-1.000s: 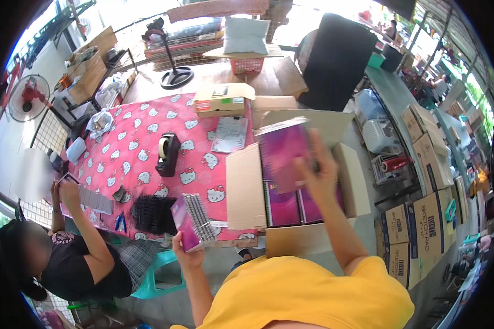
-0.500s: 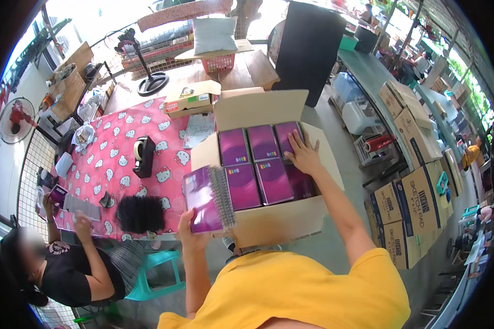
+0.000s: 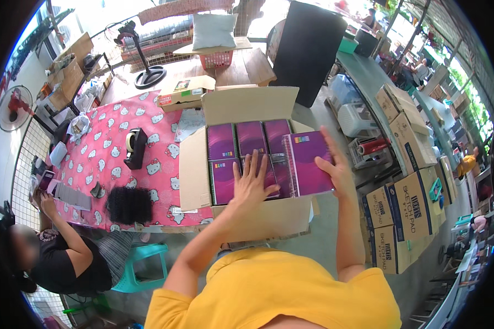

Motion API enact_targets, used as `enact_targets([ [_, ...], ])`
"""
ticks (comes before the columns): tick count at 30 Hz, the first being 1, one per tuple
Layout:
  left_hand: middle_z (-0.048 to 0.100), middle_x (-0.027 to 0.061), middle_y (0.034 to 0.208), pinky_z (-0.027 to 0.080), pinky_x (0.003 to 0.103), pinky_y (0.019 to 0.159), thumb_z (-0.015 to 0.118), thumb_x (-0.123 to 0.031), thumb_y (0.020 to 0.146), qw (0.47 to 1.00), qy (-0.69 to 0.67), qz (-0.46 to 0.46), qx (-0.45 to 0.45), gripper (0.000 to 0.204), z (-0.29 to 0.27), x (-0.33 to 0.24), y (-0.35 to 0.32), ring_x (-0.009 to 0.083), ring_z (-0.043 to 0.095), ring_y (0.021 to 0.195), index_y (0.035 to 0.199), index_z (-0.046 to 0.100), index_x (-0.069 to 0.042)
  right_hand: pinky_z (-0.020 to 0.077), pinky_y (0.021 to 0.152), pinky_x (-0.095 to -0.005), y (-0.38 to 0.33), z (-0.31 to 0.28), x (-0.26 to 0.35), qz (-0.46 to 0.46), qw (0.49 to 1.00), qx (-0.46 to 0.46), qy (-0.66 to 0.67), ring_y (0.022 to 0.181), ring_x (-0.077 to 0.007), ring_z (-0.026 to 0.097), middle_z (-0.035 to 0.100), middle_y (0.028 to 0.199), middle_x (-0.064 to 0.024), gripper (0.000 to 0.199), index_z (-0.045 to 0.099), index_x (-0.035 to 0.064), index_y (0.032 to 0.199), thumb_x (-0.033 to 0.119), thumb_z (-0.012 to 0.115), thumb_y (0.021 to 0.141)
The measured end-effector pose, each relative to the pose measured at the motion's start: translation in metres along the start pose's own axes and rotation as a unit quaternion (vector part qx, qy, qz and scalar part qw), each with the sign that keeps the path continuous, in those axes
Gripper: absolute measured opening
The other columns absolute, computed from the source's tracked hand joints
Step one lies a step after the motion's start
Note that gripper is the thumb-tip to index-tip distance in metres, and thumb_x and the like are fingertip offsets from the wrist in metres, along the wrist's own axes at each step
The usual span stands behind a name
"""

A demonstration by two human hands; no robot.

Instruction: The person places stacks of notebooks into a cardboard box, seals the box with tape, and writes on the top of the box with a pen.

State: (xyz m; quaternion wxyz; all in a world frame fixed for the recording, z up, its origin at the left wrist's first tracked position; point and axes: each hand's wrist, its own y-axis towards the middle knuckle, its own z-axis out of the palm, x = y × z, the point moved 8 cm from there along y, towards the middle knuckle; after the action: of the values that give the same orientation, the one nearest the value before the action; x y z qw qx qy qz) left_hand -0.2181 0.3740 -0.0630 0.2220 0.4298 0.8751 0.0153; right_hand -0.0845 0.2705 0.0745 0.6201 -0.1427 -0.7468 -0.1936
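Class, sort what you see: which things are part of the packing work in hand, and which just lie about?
In use: left hand, right hand, purple spiral notebook, open cardboard box, packed notebooks.

Lying about: tape dispenser, black spiral bindings, small carton, pedestal fan.
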Motion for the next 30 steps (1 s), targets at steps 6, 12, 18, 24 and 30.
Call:
enact_targets([
  [6, 0.025, 0.0119, 0.152, 0.012, 0.067, 0.106, 0.051, -0.062, 0.083, 0.993, 0.017, 0.112, 0.035, 0.085, 0.002, 0.023, -0.005, 0.0325, 0.027, 0.138, 0.144, 0.029, -0.007, 0.0228, 0.109, -0.0553, 0.005, 0.017, -0.082, -0.001, 0.875, 0.107, -0.472, 0.139, -0.0386, 0.023, 0.030, 0.148, -0.0177, 0.061, 0.037, 0.0206, 0.143, 0.037, 0.058, 0.088],
  [12, 0.031, 0.0151, 0.148, 0.021, 0.063, 0.104, 0.057, -0.050, 0.085, 0.993, 0.038, 0.110, 0.005, 0.073, -0.007, 0.018, 0.000, 0.0333, 0.030, 0.136, 0.140, 0.036, -0.007, 0.0122, 0.108, -0.0641, -0.003, 0.074, -0.127, -0.050, 0.821, 0.057, -0.566, 0.141, -0.0399, 0.012, 0.016, 0.154, -0.0146, 0.064, 0.030, 0.0245, 0.146, 0.042, 0.054, 0.090],
  [18, 0.065, 0.0150, 0.097, 0.049, 0.036, 0.080, 0.063, -0.029, 0.085, 0.921, -0.319, 0.009, 0.224, 0.035, -0.028, 0.037, -0.086, 0.0297, 0.062, 0.090, 0.102, 0.061, 0.001, 0.0241, 0.109, -0.0499, -0.088, -0.069, -0.190, -0.053, 0.901, -0.415, -0.119, 0.131, -0.0340, 0.033, 0.037, 0.142, -0.0140, 0.062, 0.037, 0.0026, 0.137, 0.039, 0.057, 0.090],
  [24, 0.062, 0.0195, 0.104, 0.045, 0.040, 0.086, 0.060, -0.017, 0.088, 0.939, -0.251, -0.232, 0.029, 0.027, -0.011, 0.176, -0.168, 0.0300, 0.059, 0.100, 0.109, 0.061, 0.000, 0.0243, 0.110, -0.0459, -0.067, -0.075, -0.176, -0.041, 0.866, -0.312, 0.388, 0.128, -0.0283, 0.041, 0.045, 0.138, -0.0127, 0.069, 0.042, 0.0008, 0.132, 0.056, 0.044, 0.091],
  [30, 0.046, 0.0147, 0.138, 0.036, 0.043, 0.104, 0.053, -0.006, 0.084, 0.987, -0.134, 0.065, -0.066, 0.048, -0.066, 0.101, -0.094, 0.0329, 0.039, 0.130, 0.132, 0.050, -0.009, 0.0158, 0.113, -0.0505, -0.007, 0.048, -0.092, -0.105, 0.921, 0.142, -0.348, 0.134, -0.0246, 0.037, 0.053, 0.134, -0.0051, 0.054, 0.054, 0.0148, 0.130, 0.052, 0.042, 0.093],
])
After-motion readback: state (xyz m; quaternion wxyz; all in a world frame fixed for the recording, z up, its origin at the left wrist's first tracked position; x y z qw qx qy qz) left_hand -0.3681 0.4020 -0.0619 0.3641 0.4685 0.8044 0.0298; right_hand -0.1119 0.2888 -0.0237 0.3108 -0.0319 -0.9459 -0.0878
